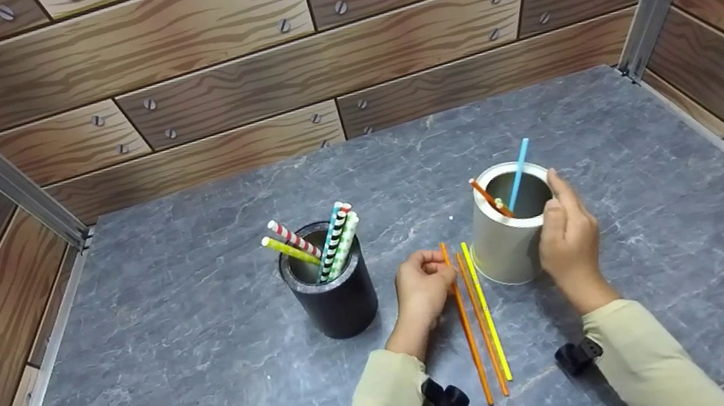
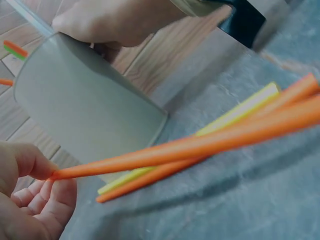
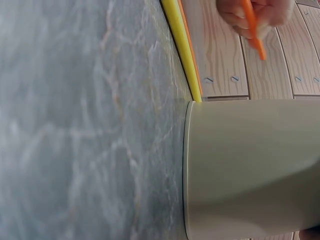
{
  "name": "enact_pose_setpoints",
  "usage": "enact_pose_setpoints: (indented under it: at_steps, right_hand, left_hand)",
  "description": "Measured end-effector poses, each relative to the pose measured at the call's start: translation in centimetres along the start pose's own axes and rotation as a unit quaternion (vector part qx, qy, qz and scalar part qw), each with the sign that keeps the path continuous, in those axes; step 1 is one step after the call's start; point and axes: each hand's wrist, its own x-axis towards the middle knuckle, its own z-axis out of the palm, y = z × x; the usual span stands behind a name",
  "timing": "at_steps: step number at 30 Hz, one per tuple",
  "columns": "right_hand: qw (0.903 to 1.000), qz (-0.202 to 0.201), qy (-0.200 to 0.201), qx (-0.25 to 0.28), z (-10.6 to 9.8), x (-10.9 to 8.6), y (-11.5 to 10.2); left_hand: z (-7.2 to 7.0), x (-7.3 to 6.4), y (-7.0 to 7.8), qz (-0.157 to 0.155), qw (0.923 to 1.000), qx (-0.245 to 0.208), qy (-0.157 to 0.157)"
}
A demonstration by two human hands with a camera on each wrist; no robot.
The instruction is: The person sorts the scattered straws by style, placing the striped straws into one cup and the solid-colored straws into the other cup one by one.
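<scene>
My left hand (image 1: 421,288) pinches the top end of an orange straw (image 1: 469,335) between thumb and fingertips. A second orange straw (image 1: 484,329) and a yellow straw (image 1: 489,317) lie side by side on the grey table just right of it. In the left wrist view the pinched straw (image 2: 200,145) slants across above the other two. My right hand (image 1: 571,246) holds the right side of an upright cream-white cup (image 1: 506,249), thumb near its rim. In that cup lean a blue straw (image 1: 519,174), an orange-brown straw (image 1: 482,191) and a short yellow-green end.
A black cup (image 1: 343,311) stands left of my left hand, holding several straws, among them a red-and-white striped straw (image 1: 293,238) and a yellow straw (image 1: 286,250). Wood-patterned walls (image 1: 226,79) enclose the table (image 1: 188,296) at the back and sides.
</scene>
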Motion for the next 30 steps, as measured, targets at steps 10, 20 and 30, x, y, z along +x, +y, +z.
enact_pose_setpoints:
  at_steps: [10, 20, 30]
  right_hand:
    - [1.0, -0.003, 0.001, 0.005, 0.1, 0.0, 0.1]
    - [0.9999, -0.009, 0.007, 0.008, 0.2, 0.0, 0.1]
    - [0.9999, -0.012, 0.009, 0.007, 0.1, 0.0, 0.1]
  left_hand:
    - [-0.3, -0.1, 1.9, 0.051, 0.997, -0.043, 0.039]
    - [-1.0, -0.7, 4.6, 0.151, 0.9862, -0.041, 0.055]
    - [-1.6, -1.8, 7.0, 0.248, 0.9657, -0.042, 0.064]
